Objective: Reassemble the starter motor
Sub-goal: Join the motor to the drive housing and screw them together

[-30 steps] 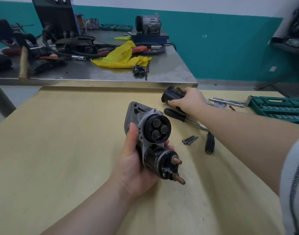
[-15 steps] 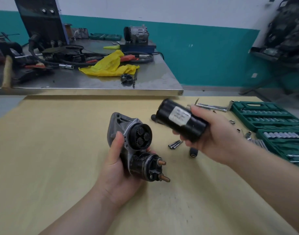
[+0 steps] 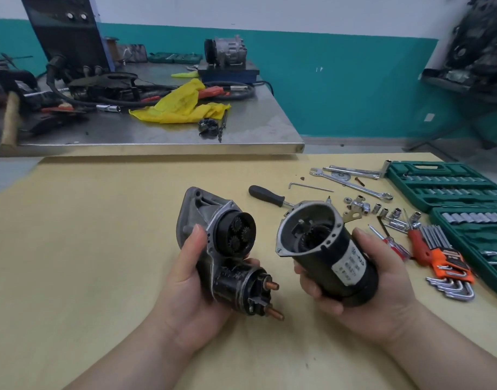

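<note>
My left hand grips the starter's drive housing, a grey cast nose with three small planetary gears showing in its black ring and the black solenoid with two copper studs below. My right hand holds the black motor body, a cylinder with a white label. Its open flanged end faces the gears, a short gap to their right. Both parts are held above the tan table.
A black-handled screwdriver lies just behind the parts. To the right lie wrenches, loose sockets, a hex key set and two open green socket cases. A cluttered steel bench stands beyond the table.
My right hand picked the motor body off the table, brought it toward me and turned its open end toward the gears. The left hand kept hold of the housing.
</note>
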Demonstrator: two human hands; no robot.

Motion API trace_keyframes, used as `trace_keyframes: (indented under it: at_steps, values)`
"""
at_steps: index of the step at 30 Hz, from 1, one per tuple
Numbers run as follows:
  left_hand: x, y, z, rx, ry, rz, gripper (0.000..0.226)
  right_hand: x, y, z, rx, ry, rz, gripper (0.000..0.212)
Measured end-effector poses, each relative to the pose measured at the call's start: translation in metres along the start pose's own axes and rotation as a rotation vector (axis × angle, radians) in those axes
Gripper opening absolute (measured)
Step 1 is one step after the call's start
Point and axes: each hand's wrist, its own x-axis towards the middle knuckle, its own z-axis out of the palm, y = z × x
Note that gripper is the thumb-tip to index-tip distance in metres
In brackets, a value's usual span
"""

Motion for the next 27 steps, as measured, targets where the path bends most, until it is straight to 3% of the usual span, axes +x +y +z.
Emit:
trace_keyframes:
  at_steps: [11,16,19,21,24,27]
  values:
    - [0.005,-0.002,0.002,-0.014,-0.016,-0.019,0.089,0.0,-0.002,-0.011,0.011,-0.063,0.009,0.069]
    - [0.007,-0.002,0.002,-0.016,0.019,-0.034,0.093,0.002,-0.007,-0.008,-0.038,-0.072,-0.015,0.052]
    - [0.008,-0.001,0.002,-0.013,0.059,-0.031,0.101,0.002,-0.004,-0.008,-0.106,0.013,-0.084,0.052]
    - [0.008,0.0,0.002,0.004,0.064,-0.031,0.104,0.002,-0.002,-0.007,-0.201,0.115,-0.165,0.065]
    - [0.007,0.001,0.003,0.018,0.008,-0.016,0.092,0.005,0.0,-0.005,-0.254,0.202,-0.26,0.081]
    - [0.005,0.001,0.004,0.024,-0.023,-0.026,0.085,0.01,0.003,-0.002,-0.202,0.26,-0.301,0.082]
